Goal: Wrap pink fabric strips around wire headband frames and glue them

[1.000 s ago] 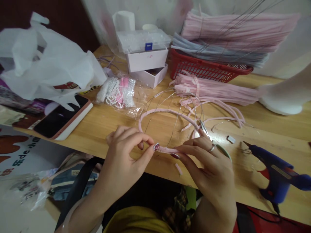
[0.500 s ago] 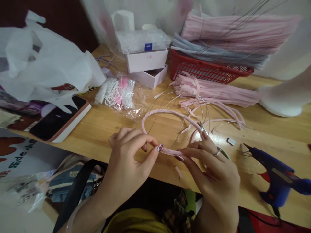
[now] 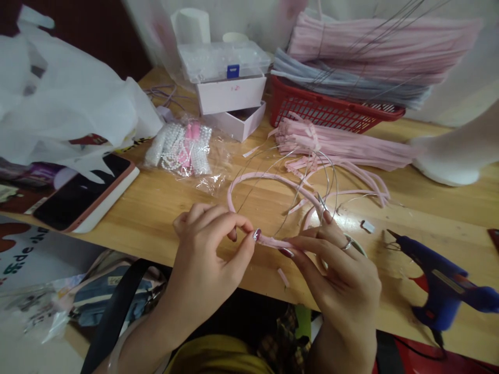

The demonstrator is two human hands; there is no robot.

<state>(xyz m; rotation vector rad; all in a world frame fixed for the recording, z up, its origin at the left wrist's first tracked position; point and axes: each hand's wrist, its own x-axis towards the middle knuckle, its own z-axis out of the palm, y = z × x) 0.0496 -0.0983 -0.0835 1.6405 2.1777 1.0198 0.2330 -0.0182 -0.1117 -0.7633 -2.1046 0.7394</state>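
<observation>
A pink fabric-covered hoop (image 3: 268, 176) is held above the table's front edge. My left hand (image 3: 214, 254) pinches its near side between thumb and index finger. Just to the right, my right hand (image 3: 337, 278) grips the same pink strip with thumb and index finger, so a short stretch shows between the two hands. Pointed metal tips (image 3: 321, 200), perhaps of scissors, stick up past my right fingers; the rest is hidden behind that hand. Thin bare wires (image 3: 329, 176) curve around the hoop. A small pink scrap (image 3: 283, 277) lies below the hands.
A blue glue gun (image 3: 436, 275) lies at right. Behind are a bundle of pink strips (image 3: 346, 143), a red basket (image 3: 319, 106) with pink and grey-blue strips, and white boxes (image 3: 232, 96). Bagged bead strings (image 3: 187, 148), a phone (image 3: 83, 195) and a white plastic bag (image 3: 78, 98) sit left.
The view has shifted slightly, so the table items appear a little further left. Both hands keep their pinch on the pink hoop.
</observation>
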